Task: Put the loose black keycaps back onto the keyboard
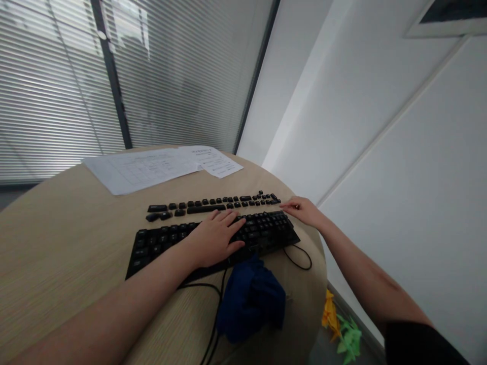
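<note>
We see a matt black plastic keyboard (262, 233) on a pale wood-grain tabletop (57, 253) with a smooth, low-sheen finish. Loose black plastic keycaps (213, 204) lie behind it. Near the front edge lies soft, crumpled blue cloth (251, 299); matt white paper sheets (152, 167) lie at the far edge.

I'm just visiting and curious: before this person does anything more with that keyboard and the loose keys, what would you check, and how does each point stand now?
1. Left hand resting flat on the keyboard, steadying it: ok.
2. Right hand near the right end of the loose keycaps: ok; whether it grips a keycap: cannot tell.
3. Keycaps laid in rows beyond the keyboard, on the table: ok.
4. Cable looping near the table edge: not ok, could snag.
5. Blue cloth lying close to the table edge: not ok.
6. Papers apart from the keycaps: ok.
</note>
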